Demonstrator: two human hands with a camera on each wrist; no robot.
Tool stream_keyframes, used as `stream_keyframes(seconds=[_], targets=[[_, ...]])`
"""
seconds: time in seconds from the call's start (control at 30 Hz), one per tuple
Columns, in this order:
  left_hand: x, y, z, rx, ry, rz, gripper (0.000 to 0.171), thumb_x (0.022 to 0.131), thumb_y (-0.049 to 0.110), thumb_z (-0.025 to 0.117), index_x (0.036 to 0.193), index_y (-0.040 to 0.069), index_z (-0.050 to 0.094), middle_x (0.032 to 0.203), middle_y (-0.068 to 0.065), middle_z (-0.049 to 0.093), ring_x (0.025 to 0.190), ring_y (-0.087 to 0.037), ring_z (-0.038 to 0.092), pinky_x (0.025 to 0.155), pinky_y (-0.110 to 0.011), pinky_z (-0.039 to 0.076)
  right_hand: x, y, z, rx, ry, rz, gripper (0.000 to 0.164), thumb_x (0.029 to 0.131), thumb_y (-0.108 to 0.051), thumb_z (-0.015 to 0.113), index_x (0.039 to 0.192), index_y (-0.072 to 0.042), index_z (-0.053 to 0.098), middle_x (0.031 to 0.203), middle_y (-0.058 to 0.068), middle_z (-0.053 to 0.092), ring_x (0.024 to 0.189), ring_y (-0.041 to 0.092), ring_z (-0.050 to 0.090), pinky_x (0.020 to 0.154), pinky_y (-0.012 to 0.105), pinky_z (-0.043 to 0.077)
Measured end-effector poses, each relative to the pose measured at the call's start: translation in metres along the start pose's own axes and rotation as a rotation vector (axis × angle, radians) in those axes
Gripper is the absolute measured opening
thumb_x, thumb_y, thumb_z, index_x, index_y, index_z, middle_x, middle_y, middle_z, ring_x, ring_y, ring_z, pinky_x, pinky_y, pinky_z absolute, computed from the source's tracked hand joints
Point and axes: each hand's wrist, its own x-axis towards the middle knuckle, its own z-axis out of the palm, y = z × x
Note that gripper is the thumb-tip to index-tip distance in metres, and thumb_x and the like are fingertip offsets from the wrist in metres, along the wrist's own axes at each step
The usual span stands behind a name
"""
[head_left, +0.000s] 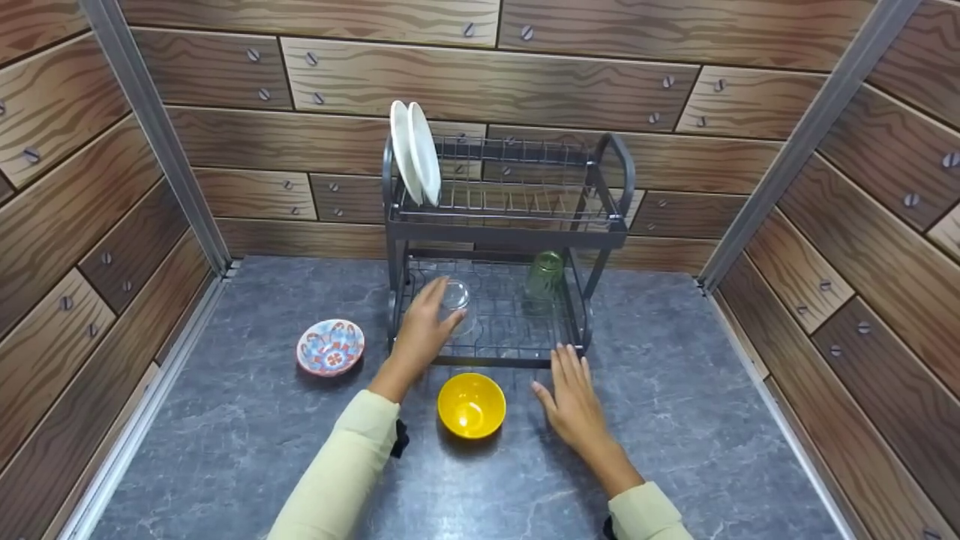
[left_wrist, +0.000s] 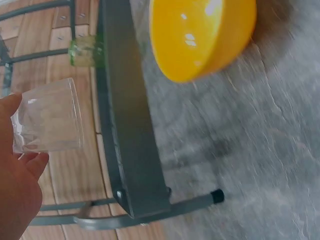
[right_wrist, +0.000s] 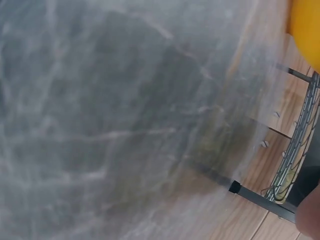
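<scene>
My left hand [head_left: 426, 322] reaches into the lower tier of the dish rack [head_left: 510, 238] and holds a clear glass [left_wrist: 52, 117] by its base, thumb on one side and fingers on the other. In the head view the clear glass stands bottom up over the wire tier, partly covered by the hand. Beside the rack's front right corner, my right hand [head_left: 576, 401] is spread with straight fingers and holds nothing. A green glass [head_left: 545, 276] stands at the right of the same tier. Between my forearms sits a yellow bowl [head_left: 471, 405] on the grey tabletop.
Two white plates [head_left: 424, 154] stand on edge at the left of the upper tier. A small patterned bowl [head_left: 331, 348] lies left of the rack. Wood-print walls [head_left: 480, 79] close in the grey tabletop [head_left: 247, 420] at the back and both sides.
</scene>
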Motion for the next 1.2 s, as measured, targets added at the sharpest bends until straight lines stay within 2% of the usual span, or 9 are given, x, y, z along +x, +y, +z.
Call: stream_keyframes(seconds=[0.17,0.27,0.47,0.67,0.97,1.2], targets=[[0.008,-0.016,0.007,0.037,0.061,-0.024,0.063,0.086,0.025,0.072,0.136,-0.003,0.048,0.136,-0.021,0.050,0.124,-0.034,0.050,0.106,-0.041,0.040,0.000,0.001,0.004,0.002,0.028,-0.019,0.067,0.098,-0.039,0.050,0.144,0.006,0.033,0.152,0.021,0.030,0.143,0.036,0.020,0.115,0.053,0.016],[0.012,-0.026,0.013,0.039,0.087,-0.082,0.063,0.086,0.026,0.072,0.136,-0.004,0.048,0.135,-0.022,0.051,0.123,-0.035,0.052,0.104,-0.042,0.042,0.001,0.000,0.005,0.017,0.031,-0.021,0.067,0.098,-0.039,0.050,0.145,0.005,0.033,0.152,0.021,0.031,0.143,0.037,0.020,0.117,0.049,0.011],[0.019,-0.040,0.024,0.016,0.087,-0.185,0.063,0.087,0.027,0.071,0.138,-0.001,0.046,0.138,-0.021,0.047,0.125,-0.035,0.049,0.104,-0.043,0.042,0.002,-0.002,0.006,0.024,-0.004,0.007,0.066,0.099,-0.040,0.046,0.147,0.003,0.031,0.153,0.019,0.030,0.144,0.034,0.018,0.118,0.047,0.008],[0.024,-0.050,0.032,-0.020,0.067,-0.277,0.064,0.089,0.028,0.069,0.141,0.001,0.043,0.141,-0.019,0.042,0.128,-0.033,0.046,0.105,-0.044,0.040,0.002,-0.002,0.005,0.023,0.012,0.001,0.064,0.099,-0.039,0.047,0.146,0.002,0.033,0.150,0.019,0.034,0.142,0.034,0.023,0.119,0.039,0.000],[0.039,-0.051,0.037,0.012,0.055,-0.338,0.062,0.091,0.030,0.065,0.142,0.003,0.042,0.142,-0.018,0.044,0.129,-0.034,0.044,0.108,-0.045,0.035,0.001,0.000,0.004,0.040,0.055,0.001,0.062,0.097,-0.035,0.051,0.144,0.003,0.037,0.148,0.020,0.037,0.138,0.037,0.030,0.116,0.049,0.012],[0.050,-0.052,0.040,-0.028,0.058,-0.360,0.061,0.091,0.027,0.066,0.142,0.003,0.042,0.140,-0.019,0.043,0.128,-0.036,0.043,0.107,-0.046,0.036,0.000,-0.003,0.003,0.066,0.069,0.014,0.058,0.098,-0.032,0.051,0.142,0.004,0.040,0.145,0.021,0.041,0.137,0.037,0.031,0.115,0.051,0.016]])
